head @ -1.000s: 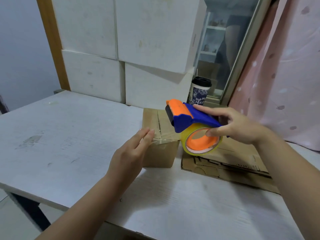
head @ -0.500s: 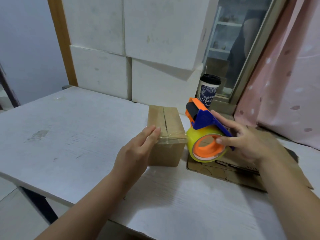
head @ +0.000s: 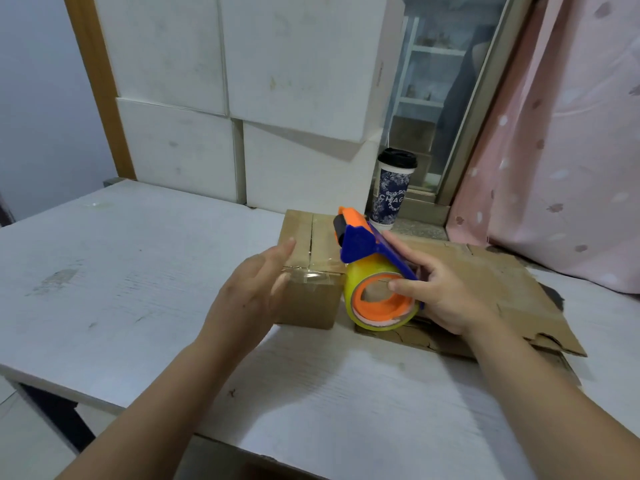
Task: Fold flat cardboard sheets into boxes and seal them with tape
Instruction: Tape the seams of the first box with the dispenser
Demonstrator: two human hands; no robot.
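Observation:
A small brown cardboard box stands on the white table, with clear tape across its near top edge and front face. My left hand lies with straight fingers against the box's left side and top edge. My right hand grips a blue and orange tape dispenser holding a yellowish tape roll. The dispenser sits just right of the box, with its roll low on the stack of flat cardboard sheets that lies on the table to the right.
A paper cup with a black lid stands behind the box near the window sill. Large white boxes are stacked against the wall at the back. A pink curtain hangs at the right.
My right hand has lowered the tape dispenser from above the box's top to beside its right side. My left hand has stayed against the box's left edge.

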